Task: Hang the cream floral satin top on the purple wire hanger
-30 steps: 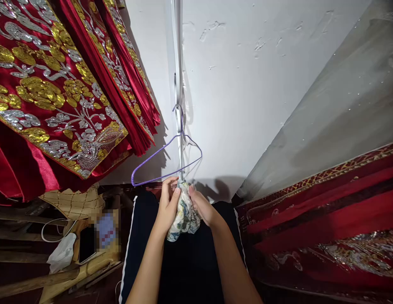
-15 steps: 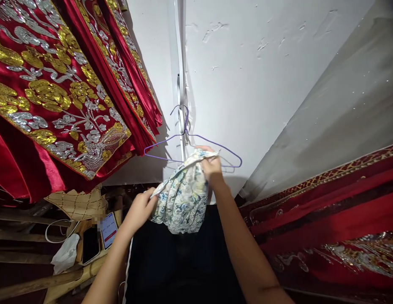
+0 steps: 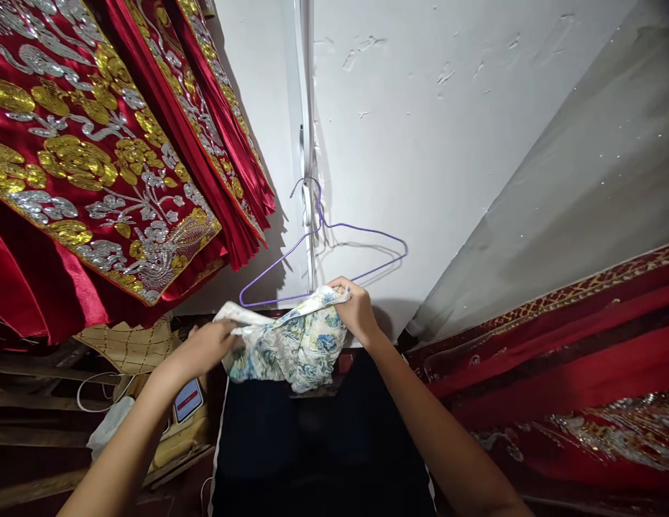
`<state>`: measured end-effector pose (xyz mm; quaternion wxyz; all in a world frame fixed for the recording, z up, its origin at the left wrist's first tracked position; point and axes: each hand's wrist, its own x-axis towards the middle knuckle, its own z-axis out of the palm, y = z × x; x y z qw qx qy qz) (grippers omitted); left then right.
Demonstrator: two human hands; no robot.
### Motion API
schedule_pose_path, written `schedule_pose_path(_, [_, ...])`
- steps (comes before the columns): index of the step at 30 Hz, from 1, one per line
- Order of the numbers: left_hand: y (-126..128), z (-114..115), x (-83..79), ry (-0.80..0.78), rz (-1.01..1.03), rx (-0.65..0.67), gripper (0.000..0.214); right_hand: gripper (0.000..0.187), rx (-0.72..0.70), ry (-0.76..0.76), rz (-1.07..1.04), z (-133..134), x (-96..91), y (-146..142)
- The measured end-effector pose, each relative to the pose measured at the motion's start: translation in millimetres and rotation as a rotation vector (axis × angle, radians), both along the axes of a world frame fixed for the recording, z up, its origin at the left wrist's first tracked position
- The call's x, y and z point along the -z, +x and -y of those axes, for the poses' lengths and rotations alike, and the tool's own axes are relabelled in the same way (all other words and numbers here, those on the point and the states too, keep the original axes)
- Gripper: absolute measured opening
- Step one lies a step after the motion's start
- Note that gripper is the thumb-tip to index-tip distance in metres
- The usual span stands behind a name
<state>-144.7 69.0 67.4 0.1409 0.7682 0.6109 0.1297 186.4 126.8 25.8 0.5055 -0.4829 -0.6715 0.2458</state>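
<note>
Both my hands hold a small floral cloth (image 3: 288, 345), white with blue and yellow flowers, stretched between them. My left hand (image 3: 205, 346) grips its left edge; my right hand (image 3: 357, 310) pinches its right corner just under the bottom bar of a purple wire hanger (image 3: 334, 251). The hanger hangs tilted from a hook on the white wall (image 3: 420, 143), beside a vertical white conduit (image 3: 307, 108). Below the cloth lies a dark garment with a white stripe (image 3: 312, 445).
Red satin hangings with gold and silver embroidery (image 3: 97, 165) hang at upper left. More red embroidered fabric (image 3: 555, 373) lies at the right under a grey slanted panel (image 3: 582, 179). At lower left are a phone (image 3: 187, 399), a white cable, a woven straw item (image 3: 123, 345) and wooden planks.
The bunched cloth has been spread out. My left hand moved left with one edge; my right hand rose to the hanger, then lowered slightly. The hanger swung and tilted.
</note>
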Motion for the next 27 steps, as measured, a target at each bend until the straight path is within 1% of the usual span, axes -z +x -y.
schedule_pose_path(3, [8.9,-9.6,-26.9,0.124,0.074,0.151,0.032,0.014,0.023,0.038,0.004,10.2,-6.3,7.5])
schedule_pose_path(5, [16.4,-16.9,-40.8,0.208,0.13,0.174,0.033,0.013,0.019,0.01,-0.001,13.8,-10.2,10.4])
schedule_pose_path(7, [23.6,-25.3,-47.4,0.245,0.154,0.148,0.033,0.012,0.001,-0.043,-0.009,17.4,-12.8,10.3])
schedule_pose_path(9, [29.4,-34.5,-47.5,0.238,0.149,0.137,0.033,0.013,-0.005,-0.098,-0.005,22.3,-14.2,8.2])
schedule_pose_path(11, [33.6,-43.3,-44.7,0.208,0.144,0.156,0.031,0.015,0.017,-0.126,0.001,27.8,-14.4,6.4])
schedule_pose_path(14, [39.1,-51.3,-42.8,0.134,0.125,0.118,0.027,0.017,0.077,-0.11,-0.011,34.2,-14.2,7.6])
schedule_pose_path(16, [45.2,-51.6,-45.7,0.128,0.129,0.118,0.026,0.016,0.1,-0.094,-0.024,35.9,-14.4,8.6])
schedule_pose_path(19, [60.0,-46.8,-53.2,0.227,0.214,0.24,0.026,0.01,0.04,-0.112,-0.046,35.6,-15.3,2.5])
schedule_pose_path(20, [65.3,-45.0,-55.5,0.268,0.244,0.263,0.026,0.008,0.01,-0.118,-0.067,35.3,-15.7,-1.6])
schedule_pose_path(21, [70.0,-43.6,-57.1,0.304,0.269,0.262,0.026,0.007,-0.017,-0.119,-0.095,35.2,-15.9,-6.1])
schedule_pose_path(23, [75.6,-42.3,-58.2,0.372,0.321,0.202,0.024,0.006,-0.066,-0.12,-0.141,35.6,-16.4,-12.7])
schedule_pose_path(25, [74.8,-42.2,-57.1,0.417,0.375,0.138,0.024,0.011,-0.101,-0.129,-0.137,36.4,-17.6,-12.1])
schedule_pose_path(26, [72.3,-42.3,-56.5,0.426,0.38,0.125,0.029,0.014,-0.08,-0.111,-0.134,36.4,-19.1,-8.1])
schedule_pose_path(27, [68.9,-42.3,-56.1,0.434,0.368,0.122,0.033,0.018,-0.02,-0.066,-0.145,36.0,-21.6,-1.6])
